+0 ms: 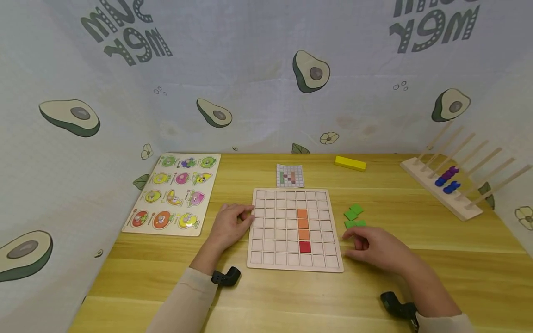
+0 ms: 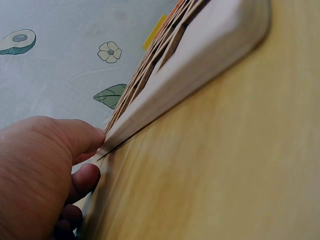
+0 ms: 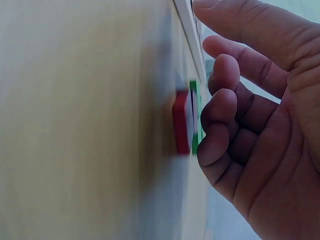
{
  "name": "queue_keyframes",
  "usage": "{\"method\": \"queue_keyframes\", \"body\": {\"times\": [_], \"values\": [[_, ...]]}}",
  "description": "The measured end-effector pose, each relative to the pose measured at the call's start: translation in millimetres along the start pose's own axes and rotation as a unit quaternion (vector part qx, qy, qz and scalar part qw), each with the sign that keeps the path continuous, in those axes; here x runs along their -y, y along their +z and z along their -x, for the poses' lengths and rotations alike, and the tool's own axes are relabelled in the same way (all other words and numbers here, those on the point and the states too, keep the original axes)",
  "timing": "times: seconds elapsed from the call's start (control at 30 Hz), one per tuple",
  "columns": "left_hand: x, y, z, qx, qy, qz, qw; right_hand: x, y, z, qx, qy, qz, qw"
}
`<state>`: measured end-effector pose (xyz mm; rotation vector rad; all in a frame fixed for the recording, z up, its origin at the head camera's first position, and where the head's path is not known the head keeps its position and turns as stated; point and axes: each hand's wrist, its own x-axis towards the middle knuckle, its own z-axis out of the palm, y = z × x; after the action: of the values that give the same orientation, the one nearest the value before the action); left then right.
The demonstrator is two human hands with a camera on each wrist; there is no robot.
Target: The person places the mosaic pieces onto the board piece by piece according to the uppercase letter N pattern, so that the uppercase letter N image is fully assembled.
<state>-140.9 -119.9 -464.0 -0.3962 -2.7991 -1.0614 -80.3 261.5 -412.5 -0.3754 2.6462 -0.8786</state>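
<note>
A pale wooden grid board lies in the middle of the table, with a column of three orange tiles and a red tile below them. My left hand touches the board's left edge with its fingertips, which the left wrist view shows at the rim. Just off the board's right edge, my right hand hovers low with loosely bent fingers and nothing between thumb and forefinger. Several green tiles lie beyond it. Near its fingers in the right wrist view is another red tile, hidden in the head view.
Behind the board lies a small pattern card. A fruit puzzle board is at the left, a yellow block at the back. To the right, a wooden peg stand with upright rods holds purple and blue beads.
</note>
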Motion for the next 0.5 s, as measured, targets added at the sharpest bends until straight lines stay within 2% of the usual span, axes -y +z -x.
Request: {"method": "queue_keyframes", "body": {"times": [0.5], "values": [[0.3, 0.8, -0.5, 0.002, 0.000, -0.002, 1.0000, -28.8, -10.9, 23.2, -0.027, 0.047, 0.018, 0.9984]]}}
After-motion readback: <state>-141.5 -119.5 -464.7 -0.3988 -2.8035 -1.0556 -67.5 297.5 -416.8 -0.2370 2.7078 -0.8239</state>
